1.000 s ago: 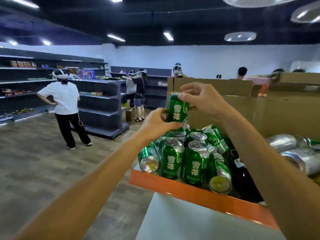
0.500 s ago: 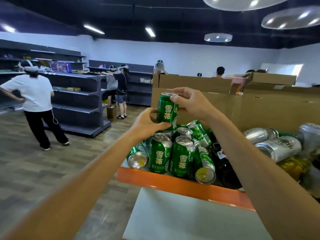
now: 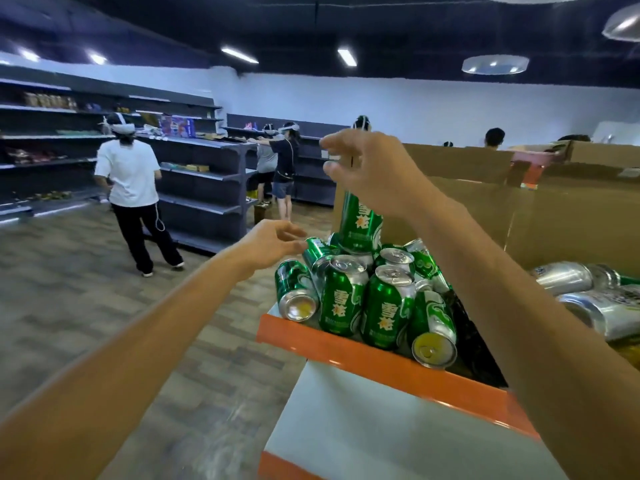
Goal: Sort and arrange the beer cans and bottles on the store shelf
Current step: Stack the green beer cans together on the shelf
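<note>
Several green beer cans are piled at the left end of an orange-edged shelf (image 3: 346,351). One upright green can (image 3: 360,220) stands on top of the pile. My right hand (image 3: 367,171) hovers just above this top can, fingers loosely spread and off it. To the left of the pile, my left hand (image 3: 273,242) is held open, its fingertips close to a tilted can (image 3: 317,252) but holding nothing. Two upright cans (image 3: 341,296) (image 3: 388,306) stand at the front. Other cans lie on their sides, such as the left one (image 3: 294,291) and the right one (image 3: 433,327).
Silver cans (image 3: 588,296) lie on the shelf at the right, with a dark bottle (image 3: 467,323) partly hidden behind my right arm. Brown cardboard boxes (image 3: 554,216) stand behind. In the aisle a person in a white shirt (image 3: 130,188) stands by grey shelving (image 3: 204,188).
Both hands held the top green can earlier. They have let go of it; the right hand rose above it and the left hand drew back to the left. The camera moved closer.
</note>
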Demonstrator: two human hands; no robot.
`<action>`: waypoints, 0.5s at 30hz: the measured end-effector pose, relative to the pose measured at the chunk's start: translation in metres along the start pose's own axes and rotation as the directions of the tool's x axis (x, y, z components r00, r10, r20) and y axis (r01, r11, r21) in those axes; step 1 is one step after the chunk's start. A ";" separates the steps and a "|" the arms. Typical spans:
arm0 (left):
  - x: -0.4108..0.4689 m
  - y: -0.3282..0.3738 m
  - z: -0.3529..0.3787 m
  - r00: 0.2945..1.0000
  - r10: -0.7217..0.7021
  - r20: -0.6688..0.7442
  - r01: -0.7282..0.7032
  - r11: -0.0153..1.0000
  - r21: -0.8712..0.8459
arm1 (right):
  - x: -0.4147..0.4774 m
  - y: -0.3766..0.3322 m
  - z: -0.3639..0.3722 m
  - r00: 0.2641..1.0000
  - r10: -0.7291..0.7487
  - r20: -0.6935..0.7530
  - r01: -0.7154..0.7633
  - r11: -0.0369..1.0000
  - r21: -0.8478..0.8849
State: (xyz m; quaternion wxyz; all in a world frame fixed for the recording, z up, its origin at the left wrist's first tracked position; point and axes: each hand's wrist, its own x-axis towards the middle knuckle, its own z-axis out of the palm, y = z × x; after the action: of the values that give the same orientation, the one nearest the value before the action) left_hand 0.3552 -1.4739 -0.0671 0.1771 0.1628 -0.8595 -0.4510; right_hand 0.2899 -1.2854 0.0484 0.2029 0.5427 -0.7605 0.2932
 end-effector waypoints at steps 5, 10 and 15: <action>-0.003 -0.026 -0.005 0.993 -0.108 0.052 0.104 0.991 0.080 | 0.009 -0.029 0.061 0.951 0.032 0.306 0.020 0.986 -0.167; 0.004 -0.046 -0.020 0.981 -0.097 0.169 0.079 0.991 0.109 | 0.013 -0.031 0.116 0.883 0.213 0.419 -0.075 0.944 -0.322; 0.011 -0.063 -0.032 0.942 -0.064 0.328 0.049 0.997 0.053 | 0.030 -0.023 0.157 0.778 0.482 0.403 -0.257 0.829 -0.496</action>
State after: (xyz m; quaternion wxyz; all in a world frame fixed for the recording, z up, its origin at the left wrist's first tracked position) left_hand 0.3675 -1.5362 -0.1010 0.0142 0.1136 -0.8818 -0.4575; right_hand 0.3028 -1.4163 -0.0445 0.0402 0.3805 -0.9239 0.0047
